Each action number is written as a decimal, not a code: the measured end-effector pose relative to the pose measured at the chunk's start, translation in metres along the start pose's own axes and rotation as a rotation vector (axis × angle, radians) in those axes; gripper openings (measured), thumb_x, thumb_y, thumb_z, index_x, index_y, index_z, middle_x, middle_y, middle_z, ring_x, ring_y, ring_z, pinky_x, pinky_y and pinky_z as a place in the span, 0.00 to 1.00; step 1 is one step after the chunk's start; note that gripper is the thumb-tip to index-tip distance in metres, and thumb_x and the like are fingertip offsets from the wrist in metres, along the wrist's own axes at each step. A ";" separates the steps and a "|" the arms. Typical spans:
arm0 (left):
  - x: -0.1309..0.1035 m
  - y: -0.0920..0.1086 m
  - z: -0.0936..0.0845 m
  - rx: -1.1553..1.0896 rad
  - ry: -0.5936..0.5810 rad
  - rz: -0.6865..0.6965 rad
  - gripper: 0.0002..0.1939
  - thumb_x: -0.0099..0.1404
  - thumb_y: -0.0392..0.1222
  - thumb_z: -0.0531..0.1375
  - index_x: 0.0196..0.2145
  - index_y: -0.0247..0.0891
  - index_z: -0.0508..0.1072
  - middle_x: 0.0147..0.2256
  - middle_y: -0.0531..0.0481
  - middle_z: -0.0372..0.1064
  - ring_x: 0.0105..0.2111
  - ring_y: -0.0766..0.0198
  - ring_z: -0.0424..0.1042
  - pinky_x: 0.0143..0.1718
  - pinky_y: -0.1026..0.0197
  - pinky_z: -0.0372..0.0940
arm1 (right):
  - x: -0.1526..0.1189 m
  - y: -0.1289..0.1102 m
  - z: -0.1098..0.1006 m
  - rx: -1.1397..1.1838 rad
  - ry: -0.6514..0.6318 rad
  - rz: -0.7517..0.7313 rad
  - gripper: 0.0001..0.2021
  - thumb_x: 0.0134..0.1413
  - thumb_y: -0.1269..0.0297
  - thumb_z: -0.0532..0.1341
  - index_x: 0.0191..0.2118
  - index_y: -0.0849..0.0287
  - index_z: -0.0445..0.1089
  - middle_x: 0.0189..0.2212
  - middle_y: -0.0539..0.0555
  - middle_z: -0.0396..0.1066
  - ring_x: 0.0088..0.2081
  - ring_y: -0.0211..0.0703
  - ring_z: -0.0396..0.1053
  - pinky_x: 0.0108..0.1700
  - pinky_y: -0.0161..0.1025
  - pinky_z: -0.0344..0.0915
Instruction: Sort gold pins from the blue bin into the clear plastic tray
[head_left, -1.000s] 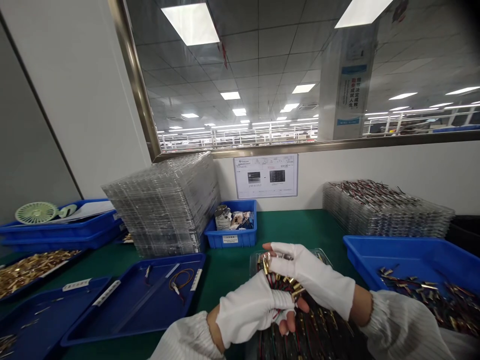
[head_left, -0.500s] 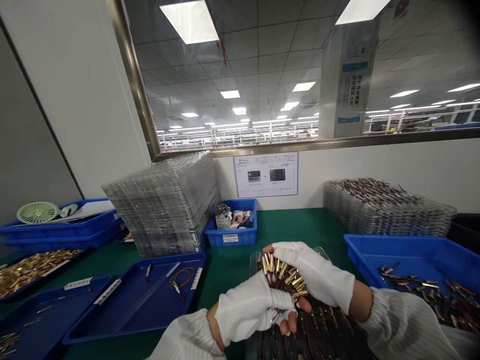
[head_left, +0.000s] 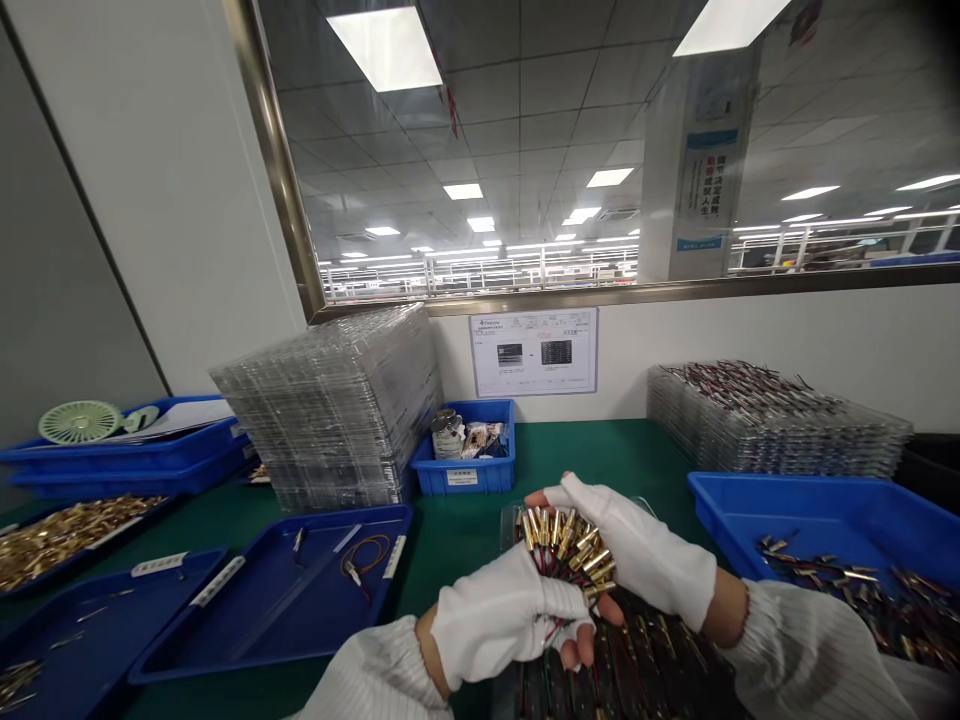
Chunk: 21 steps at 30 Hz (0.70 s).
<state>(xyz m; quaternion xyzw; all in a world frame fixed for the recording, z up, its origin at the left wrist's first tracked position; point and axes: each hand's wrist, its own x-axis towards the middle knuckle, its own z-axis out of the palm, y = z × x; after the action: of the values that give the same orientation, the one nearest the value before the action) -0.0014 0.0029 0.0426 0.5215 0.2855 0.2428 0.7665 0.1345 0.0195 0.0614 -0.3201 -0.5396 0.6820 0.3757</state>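
My left hand (head_left: 510, 610), in a white fingerless glove, is closed around the red and dark wires of a bunch of brass-capped wired parts (head_left: 566, 545). Their gold cylindrical ends fan out above the fist. My right hand (head_left: 637, 545), gloved the same way, cups the far and right side of the bunch, fingers bent against the brass ends; its fingertips are partly hidden. Below both hands lies a clear tray (head_left: 517, 690) with rows of similar wired parts in dark slots.
A blue bin (head_left: 802, 490) with loose wired parts stands at right, before stacked filled trays (head_left: 787, 430). Clear empty trays (head_left: 337, 410) are piled at left, beside a small blue box (head_left: 465, 480). Shallow blue trays (head_left: 277, 600) and brass pieces (head_left: 67, 535) lie left.
The thumb side of my right hand has lifted a little off the brass ends, showing more of them. My left hand keeps its grip on the bunch.
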 end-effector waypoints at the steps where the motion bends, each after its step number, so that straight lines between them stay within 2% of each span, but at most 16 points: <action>1: 0.000 0.000 0.000 -0.002 -0.005 0.002 0.08 0.52 0.29 0.53 0.30 0.27 0.70 0.24 0.46 0.66 0.19 0.72 0.65 0.18 0.71 0.58 | 0.000 0.000 0.000 -0.009 0.000 -0.008 0.24 0.49 0.49 0.45 0.44 0.60 0.62 0.33 0.58 0.68 0.24 0.38 0.66 0.19 0.31 0.60; 8: 0.000 -0.002 -0.001 -0.017 0.000 0.016 0.09 0.52 0.29 0.53 0.32 0.29 0.69 0.29 0.44 0.67 0.20 0.72 0.65 0.18 0.70 0.58 | -0.001 0.000 0.000 -0.131 0.047 -0.065 0.23 0.49 0.49 0.45 0.42 0.61 0.64 0.34 0.56 0.67 0.34 0.42 0.66 0.31 0.36 0.63; 15: -0.001 -0.003 -0.001 -0.033 -0.008 0.048 0.10 0.54 0.33 0.52 0.35 0.30 0.66 0.32 0.41 0.67 0.20 0.71 0.65 0.18 0.69 0.57 | 0.000 0.003 0.000 -0.264 0.124 -0.091 0.24 0.47 0.47 0.47 0.41 0.60 0.65 0.36 0.56 0.67 0.37 0.45 0.65 0.36 0.39 0.62; 19: -0.001 0.000 0.001 -0.050 0.031 0.028 0.09 0.55 0.34 0.52 0.34 0.29 0.67 0.31 0.41 0.67 0.19 0.72 0.65 0.17 0.70 0.55 | 0.004 0.006 0.004 -0.199 0.191 -0.205 0.22 0.46 0.50 0.50 0.41 0.61 0.64 0.39 0.55 0.66 0.40 0.45 0.64 0.40 0.40 0.61; 21: 0.000 0.001 0.000 -0.067 0.071 0.030 0.09 0.55 0.35 0.53 0.34 0.30 0.67 0.31 0.42 0.67 0.19 0.72 0.64 0.17 0.70 0.54 | 0.007 0.006 0.005 -0.162 0.219 -0.238 0.21 0.46 0.51 0.51 0.42 0.60 0.63 0.40 0.55 0.65 0.40 0.43 0.64 0.37 0.37 0.63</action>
<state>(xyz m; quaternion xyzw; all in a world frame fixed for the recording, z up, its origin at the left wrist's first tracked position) -0.0014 0.0028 0.0434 0.4909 0.2963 0.2819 0.7692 0.1260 0.0223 0.0560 -0.3554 -0.5827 0.5482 0.4833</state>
